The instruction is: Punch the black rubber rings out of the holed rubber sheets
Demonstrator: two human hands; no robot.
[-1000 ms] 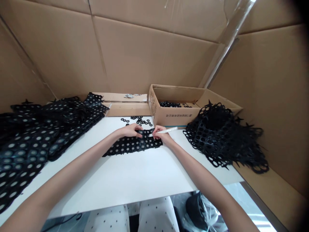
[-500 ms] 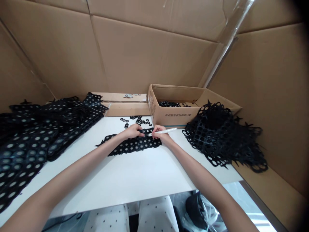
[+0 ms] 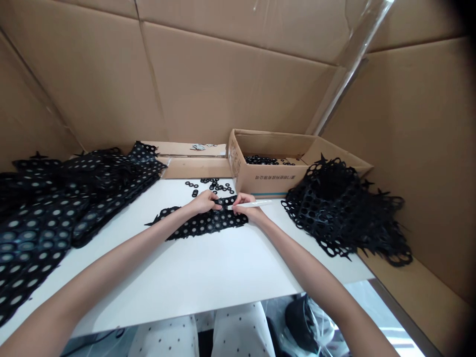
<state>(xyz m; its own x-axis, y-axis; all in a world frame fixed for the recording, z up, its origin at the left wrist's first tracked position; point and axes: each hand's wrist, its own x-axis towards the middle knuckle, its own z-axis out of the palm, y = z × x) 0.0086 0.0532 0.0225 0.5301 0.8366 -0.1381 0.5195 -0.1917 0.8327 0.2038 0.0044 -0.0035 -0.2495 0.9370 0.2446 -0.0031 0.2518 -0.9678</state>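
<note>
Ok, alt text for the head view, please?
The right hand holds a white pen-like tool against a black perforated strip on a white table, which the left hand pins down. Heaps of perforated black sheet lie on both sides, near a cardboard box of black rings.

A white table (image 3: 193, 267) carries black perforated sheets (image 3: 107, 198), loose rings (image 3: 215, 187) and a cardboard box (image 3: 267, 186).

Bare left forearm (image 3: 111, 272) and right forearm (image 3: 308, 263), bare left hand (image 3: 204, 202) and right hand (image 3: 247, 207), white trousers (image 3: 238, 332) with small black polka dots.
</note>
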